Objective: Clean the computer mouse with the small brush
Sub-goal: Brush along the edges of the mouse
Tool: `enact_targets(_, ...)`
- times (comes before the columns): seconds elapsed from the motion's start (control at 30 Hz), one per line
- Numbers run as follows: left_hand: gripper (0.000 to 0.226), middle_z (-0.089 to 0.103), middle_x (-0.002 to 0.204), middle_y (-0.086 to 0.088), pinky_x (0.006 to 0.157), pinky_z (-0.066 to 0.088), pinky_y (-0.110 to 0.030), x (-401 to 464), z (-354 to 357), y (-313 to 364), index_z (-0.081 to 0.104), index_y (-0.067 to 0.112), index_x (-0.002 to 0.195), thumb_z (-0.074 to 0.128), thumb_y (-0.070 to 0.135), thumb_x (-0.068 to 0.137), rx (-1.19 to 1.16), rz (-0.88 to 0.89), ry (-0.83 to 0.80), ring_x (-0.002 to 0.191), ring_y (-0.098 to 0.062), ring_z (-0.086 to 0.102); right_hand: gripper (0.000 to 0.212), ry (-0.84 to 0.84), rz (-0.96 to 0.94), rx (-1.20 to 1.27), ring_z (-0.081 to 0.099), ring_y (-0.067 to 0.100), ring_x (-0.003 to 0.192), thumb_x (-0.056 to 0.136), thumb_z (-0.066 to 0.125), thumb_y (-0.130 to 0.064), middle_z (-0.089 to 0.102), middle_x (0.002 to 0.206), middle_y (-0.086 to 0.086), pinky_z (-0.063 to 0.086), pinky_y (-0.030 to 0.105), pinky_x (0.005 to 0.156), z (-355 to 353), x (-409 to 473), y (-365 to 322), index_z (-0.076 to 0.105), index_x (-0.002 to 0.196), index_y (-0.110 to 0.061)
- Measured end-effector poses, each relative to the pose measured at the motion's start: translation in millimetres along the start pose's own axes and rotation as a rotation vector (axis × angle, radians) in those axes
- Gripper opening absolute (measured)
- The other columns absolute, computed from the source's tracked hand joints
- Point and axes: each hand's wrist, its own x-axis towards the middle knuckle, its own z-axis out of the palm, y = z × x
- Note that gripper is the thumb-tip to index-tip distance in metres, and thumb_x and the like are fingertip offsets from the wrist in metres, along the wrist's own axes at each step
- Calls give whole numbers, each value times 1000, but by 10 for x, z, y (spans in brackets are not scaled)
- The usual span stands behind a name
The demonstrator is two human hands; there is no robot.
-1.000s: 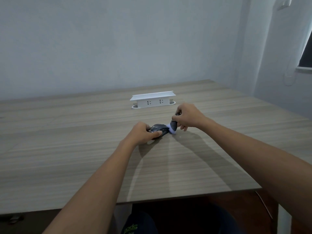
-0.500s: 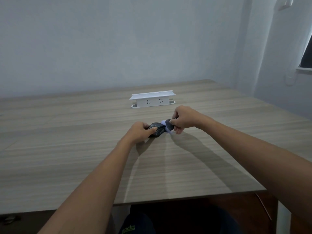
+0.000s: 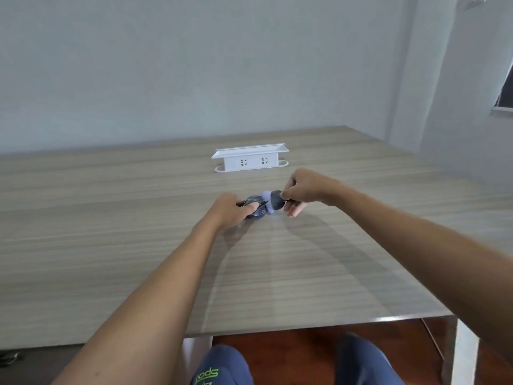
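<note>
Since a second ago the right hand (image 3: pixel 304 187) has swung the small brush (image 3: pixel 273 202) from steeply tilted to nearly level, bristles against the computer mouse (image 3: pixel 254 208), which lies on the table (image 3: pixel 111 245) just in front of the white socket box (image 3: pixel 249 158); the left hand (image 3: pixel 231 211) pins it there. Mouse looks light, hard and slick, best clamped by its flanks; thumb and forefinger pinch the brush's handle, remaining fingers loosely spread, left fingers curled over the shell, both forearms stretched forward.

— How are the arms placed?
— Both are stretched forward, forearms bare.
— And the left hand (image 3: pixel 232 211)?
— It is curled closed, knuckles up.
— The right hand (image 3: pixel 304 190)?
— It is pinched shut just beside the left, lower fingers (image 3: pixel 294 210) loosened.
</note>
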Motion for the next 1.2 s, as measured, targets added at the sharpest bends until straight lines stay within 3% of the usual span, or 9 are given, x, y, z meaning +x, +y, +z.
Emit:
enact_targets(0.13, 38, 49, 54, 2, 54, 29, -28, 19, 9, 0, 60, 8, 73, 61, 38, 96, -1, -5, 17, 54, -17, 42, 26, 48, 44, 13, 76, 36, 76, 75, 48, -4, 77, 91, 27, 58, 37, 95, 47, -8, 13, 71, 81, 5)
enact_targets(0.3, 40, 55, 61, -1, 55, 32, -29, 40, 4, 9, 71, 1, 89, 62, 40, 96, 3, -13, 16, 58, -18, 46, 25, -17, 75, 117, 73, 24, 66, 74, 67, -8, 68, 77, 15, 57, 25, 86, 83, -42, -21, 77, 88, 10)
enact_targets(0.4, 39, 52, 62, -1, 55, 31, -30, 58, -1, 12, 67, 3, 84, 62, 41, 95, 9, -17, 21, 58, -17, 44, 17, -33, 75, 191, 74, 24, 67, 81, 66, -2, 71, 81, 19, 60, 20, 73, 23, -98, -64, 75, 67, 0)
enact_targets(0.5, 41, 48, 58, 0, 55, 29, -30, 59, 1, 1, 60, 8, 72, 63, 41, 95, 13, -11, 28, 56, -17, 41, 22, 31, 95, 175, 75, 24, 66, 80, 66, -1, 72, 79, 19, 61, 25, 80, 2, -64, -20, 73, 92, 15)
enact_targets(0.6, 43, 52, 64, -1, 56, 31, -29, 67, 11, -15, 71, 0, 91, 63, 42, 95, -16, -19, 24, 59, -17, 43, 34, 42, 101, 160, 75, 22, 64, 77, 68, -2, 71, 74, 16, 61, 22, 78, 39, -67, -7, 72, 106, 15)
enact_targets(0.77, 40, 55, 68, -2, 56, 31, -29, 68, 1, 1, 68, 4, 84, 65, 44, 93, -17, -24, 25, 59, -17, 45, 20, -50, 111, 309, 74, 25, 68, 87, 56, 3, 76, 72, 13, 62, 21, 68, 64, -131, -101, 74, 77, 6)
enact_targets(0.9, 40, 47, 58, -1, 53, 28, -30, 60, 3, -1, 53, 12, 69, 65, 42, 93, -7, -5, 27, 54, -17, 40, 17, -10, 107, 261, 77, 30, 78, 85, 56, 2, 75, 72, 13, 60, 31, 90, 47, -122, -98, 71, 90, 9)
enact_targets(1.0, 39, 47, 56, 0, 53, 29, -30, 50, 3, -4, 56, 11, 70, 64, 41, 95, -13, 1, 23, 54, -17, 40, 9, 38, 102, 159, 78, 32, 86, 77, 64, -3, 69, 76, 16, 54, 30, 94, 70, -131, -107, 69, 85, -2)
enact_targets(1.2, 43, 49, 58, 0, 54, 30, -29, 64, 6, -32, 60, 6, 73, 65, 44, 92, -37, -4, 29, 55, -17, 42, 23, -34, 91, 196, 78, 26, 77, 81, 64, -3, 77, 83, 20, 57, 32, 97, 145, -120, -146, 76, 95, 11)
